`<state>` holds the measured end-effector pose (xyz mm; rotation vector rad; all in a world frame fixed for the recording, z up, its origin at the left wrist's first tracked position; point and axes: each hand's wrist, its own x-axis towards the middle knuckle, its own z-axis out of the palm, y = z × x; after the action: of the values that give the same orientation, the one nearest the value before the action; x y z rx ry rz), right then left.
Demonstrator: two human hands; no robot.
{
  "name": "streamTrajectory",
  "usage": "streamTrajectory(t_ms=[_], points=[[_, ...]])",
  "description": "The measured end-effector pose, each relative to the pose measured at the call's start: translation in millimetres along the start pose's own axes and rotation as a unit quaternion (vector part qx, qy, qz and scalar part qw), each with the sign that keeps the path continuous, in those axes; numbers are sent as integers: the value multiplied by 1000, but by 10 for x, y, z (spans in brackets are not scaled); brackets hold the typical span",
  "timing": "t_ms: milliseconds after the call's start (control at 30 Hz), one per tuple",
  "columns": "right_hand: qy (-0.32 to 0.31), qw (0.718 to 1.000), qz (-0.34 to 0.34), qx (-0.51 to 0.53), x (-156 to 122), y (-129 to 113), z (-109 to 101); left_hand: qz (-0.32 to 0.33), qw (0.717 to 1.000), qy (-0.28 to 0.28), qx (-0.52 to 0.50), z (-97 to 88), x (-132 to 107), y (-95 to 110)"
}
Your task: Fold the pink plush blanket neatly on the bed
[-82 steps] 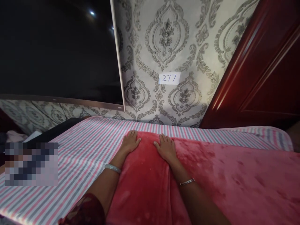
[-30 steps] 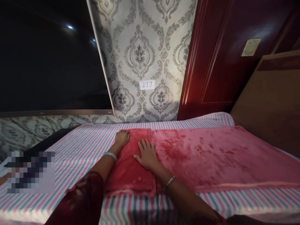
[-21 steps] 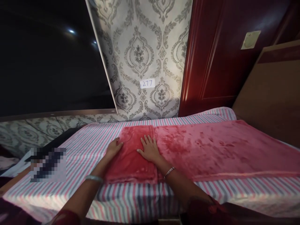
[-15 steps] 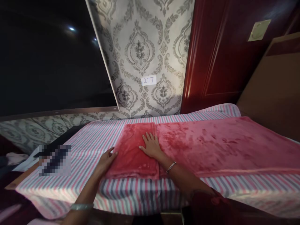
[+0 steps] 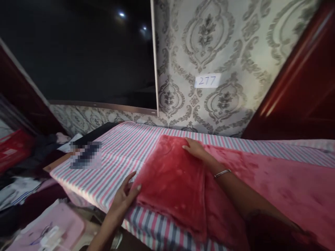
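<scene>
A red fleece blanket (image 5: 274, 188) lies along a bed covered by a pink, grey and white striped sheet (image 5: 123, 150). Its left end is folded over into a thicker panel (image 5: 170, 177). My left hand (image 5: 125, 195) is at the near left corner of that fold, thumb on top and fingers curled at its edge. My right hand (image 5: 195, 148) lies flat on the fold's far edge, fingers stretched out. Each wrist carries a bangle.
A large dark screen (image 5: 78, 52) hangs on grey damask wallpaper bearing a paper label 277 (image 5: 208, 81). A dark red wooden door (image 5: 303, 87) stands at right. Clothes, a red item and a pink case (image 5: 52, 226) lie left of the bed.
The view has swung left and closer. My left hand slid from the fold's far corner down to its near left corner. My right hand moved up to the far edge.
</scene>
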<state>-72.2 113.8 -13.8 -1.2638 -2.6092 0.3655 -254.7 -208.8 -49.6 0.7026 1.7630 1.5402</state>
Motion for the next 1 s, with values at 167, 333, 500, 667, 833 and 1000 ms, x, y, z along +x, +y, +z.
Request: streamTrajectory(t_ms=[167, 333, 500, 667, 833, 1000], points=[[-48, 998, -3, -27, 317, 240, 131, 65, 996, 39, 52, 98, -3, -169], [-78, 996, -32, -25, 549, 356, 203, 103, 989, 24, 107, 68, 73, -330], [-157, 982, -12, 109, 621, 362, 168, 126, 983, 48, 122, 40, 40, -388], [-154, 968, -17, 199, 533, 387, 193, 121, 984, 19, 133, 73, -36, -261], [33, 996, -19, 84, 299, 382, 140, 189, 967, 40, 163, 152, -95, -224], [120, 991, 5, 51, 145, 258, -337, 273, 943, 48, 185, 157, -153, -65]])
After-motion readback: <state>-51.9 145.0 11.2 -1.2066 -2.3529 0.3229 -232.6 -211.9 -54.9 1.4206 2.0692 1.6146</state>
